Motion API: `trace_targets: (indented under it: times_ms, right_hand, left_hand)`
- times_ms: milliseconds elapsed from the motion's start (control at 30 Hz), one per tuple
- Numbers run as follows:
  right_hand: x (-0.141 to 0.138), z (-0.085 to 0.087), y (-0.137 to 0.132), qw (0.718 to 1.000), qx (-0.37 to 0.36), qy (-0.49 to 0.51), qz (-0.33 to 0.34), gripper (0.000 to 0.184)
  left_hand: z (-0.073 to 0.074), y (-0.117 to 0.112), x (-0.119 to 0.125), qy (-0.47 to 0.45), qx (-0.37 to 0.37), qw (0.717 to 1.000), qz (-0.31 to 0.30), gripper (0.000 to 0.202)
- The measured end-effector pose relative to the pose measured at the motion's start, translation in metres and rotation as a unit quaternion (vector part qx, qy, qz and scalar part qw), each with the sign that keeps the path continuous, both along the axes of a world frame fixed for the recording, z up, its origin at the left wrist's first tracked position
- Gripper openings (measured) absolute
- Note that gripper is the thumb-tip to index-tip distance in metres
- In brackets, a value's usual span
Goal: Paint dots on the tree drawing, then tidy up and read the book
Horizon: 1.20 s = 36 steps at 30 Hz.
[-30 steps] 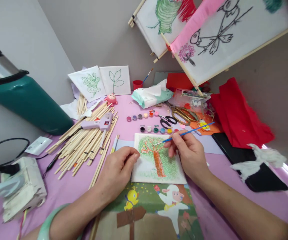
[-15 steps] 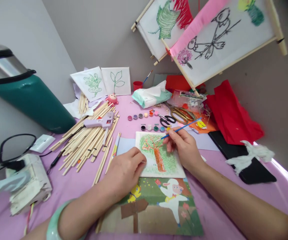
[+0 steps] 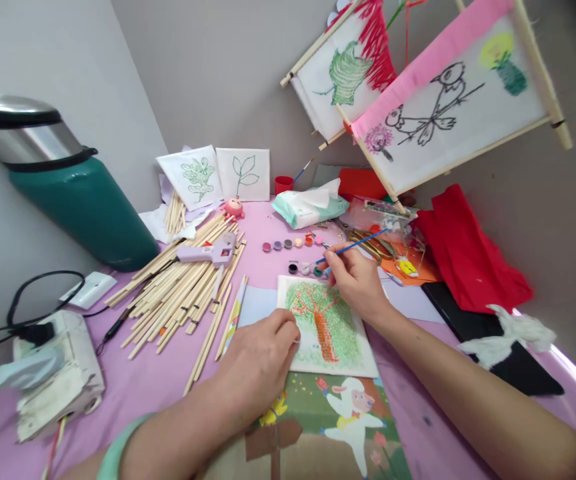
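In my right hand [image 3: 357,277], fingers pinched, is a thin paintbrush [image 3: 365,240] with a blue handle. Its bristle end points down to the left, over the near row of paint pots [image 3: 293,267], close to the white one; whether it touches paint I cannot tell. My left hand [image 3: 261,350] has its fingers curled at the left edge of a small white canvas [image 3: 325,333], gripping it. A tree with an orange-red trunk and branches among green dabs is painted there. Beneath the canvas lies a picture board [image 3: 353,427] with a sheep on it.
Wooden sticks [image 3: 188,293] lie heaped on the left with a lilac glue gun [image 3: 211,250] on top. Further left are a green bottle [image 3: 83,207] and a power socket block [image 3: 58,373]. Wipes [image 3: 308,207], gold scissors [image 3: 368,247] and a black tablet-like slab [image 3: 523,367] lie beyond and right.
My right hand has moved the brush up and away from the painted branches to the paint pots. The left hand stays at the canvas edge. The whole view has shifted slightly.
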State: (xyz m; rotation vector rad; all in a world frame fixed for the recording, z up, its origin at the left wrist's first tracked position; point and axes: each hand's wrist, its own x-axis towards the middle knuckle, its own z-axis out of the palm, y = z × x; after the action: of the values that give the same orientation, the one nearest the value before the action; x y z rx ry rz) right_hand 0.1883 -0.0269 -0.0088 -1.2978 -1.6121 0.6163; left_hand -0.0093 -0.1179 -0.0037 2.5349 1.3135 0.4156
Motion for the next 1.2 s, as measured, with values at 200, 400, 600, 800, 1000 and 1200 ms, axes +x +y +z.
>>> trace_targets:
  times_ms: [200,400,600,800,1000,1200]
  right_hand:
    - [-0.001,0.000,0.004,0.995,0.010,-0.098,-0.031,0.018]
    - [-0.004,0.001,0.005,0.995,-0.012,-0.100,-0.021,0.018]
    - [-0.004,-0.004,0.007,0.999,-0.029,-0.033,-0.019,0.020]
    - [0.001,-0.002,0.004,0.999,-0.012,0.053,-0.007,0.022]
    - [0.011,0.011,-0.038,0.992,0.023,0.125,-0.012,0.016]
    - [0.025,-0.005,-0.101,0.997,0.074,0.003,0.030,0.011]
  left_hand:
    - [-0.001,0.001,0.001,0.006,-0.003,1.000,-0.004,0.020]
    - [-0.002,0.000,0.000,0.006,0.001,1.000,-0.005,0.019]
    - [-0.002,0.001,0.001,0.004,0.003,1.000,-0.005,0.020]
    - [-0.001,0.000,0.001,0.004,0.003,1.000,-0.002,0.018]
    - [0.002,-0.001,0.001,0.001,-0.011,1.000,-0.002,0.018]
    - [0.004,0.000,0.002,0.014,-0.033,0.999,0.014,0.020]
